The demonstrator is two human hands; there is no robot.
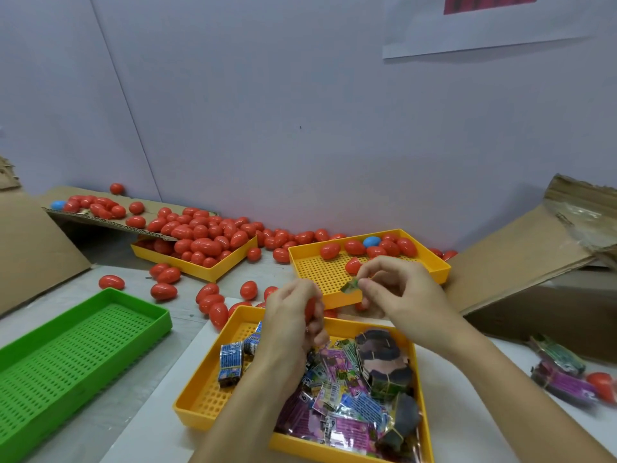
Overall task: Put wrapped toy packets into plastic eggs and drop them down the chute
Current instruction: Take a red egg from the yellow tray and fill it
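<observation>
My left hand [293, 315] grips a red plastic egg [310, 309], mostly hidden by the curled fingers. My right hand [397, 289] pinches a small green wrapped packet [350, 286] just to the right of the egg. Both hands hover above the near yellow tray [207, 389], which is filled with wrapped toy packets [347, 396] in blue, purple and green. Many red eggs [203, 235] lie heaped in the far yellow tray [213, 274] and scattered across the table.
A second yellow tray [334, 279] with a few red eggs and a blue egg [371, 241] sits behind my hands. A green tray [83, 355] lies at the left. Cardboard flaps stand left [33, 255] and right [521, 255]. Bundled packets [561, 372] lie at the right.
</observation>
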